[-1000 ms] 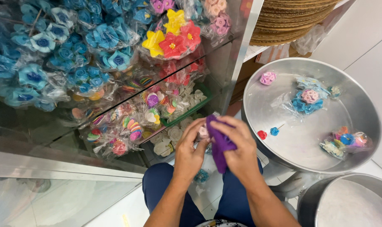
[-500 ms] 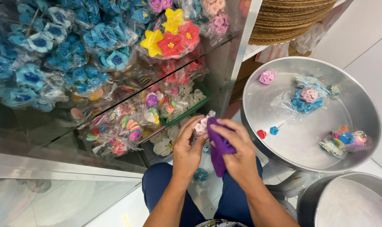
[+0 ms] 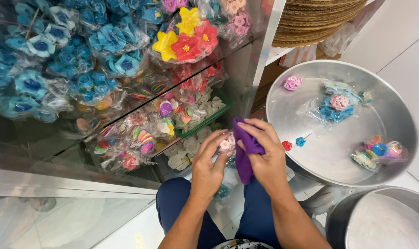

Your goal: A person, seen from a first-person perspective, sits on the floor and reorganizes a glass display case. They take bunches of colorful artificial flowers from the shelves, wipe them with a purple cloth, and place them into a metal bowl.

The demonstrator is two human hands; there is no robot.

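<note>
My left hand (image 3: 209,168) is clamped around a small clear-wrapped packet of pale pink sugar flowers (image 3: 227,144), thumb and fingers curled about it just above my knees. My right hand (image 3: 265,159) is closed on a soft purple cloth (image 3: 246,147), pressing it against the right side of that packet, so the two hands meet over my dark blue trousers (image 3: 260,216). To the left and far from me stands a glass display case (image 3: 71,184) packed with cellophane bags of blue icing flowers (image 3: 80,60), and further right in it a bag of yellow and red flowers (image 3: 186,39); lower shelves hold mixed striped and white pieces, too crowded for me to tell apart. To my right sits a wide round shiny metal basin (image 3: 329,157). Inside it lie a small pink flower (image 3: 292,83) at the far rim, a clear bag of blue and pink flowers (image 3: 336,106) near the middle, a tiny red flower (image 3: 287,145) and a tiny blue flower on a stick (image 3: 301,141) just beside each other at the near left, and a bag of mixed coloured flowers (image 3: 378,152) on the right. A second grey metal tub (image 3: 380,221) sits near right, below the basin.
</note>
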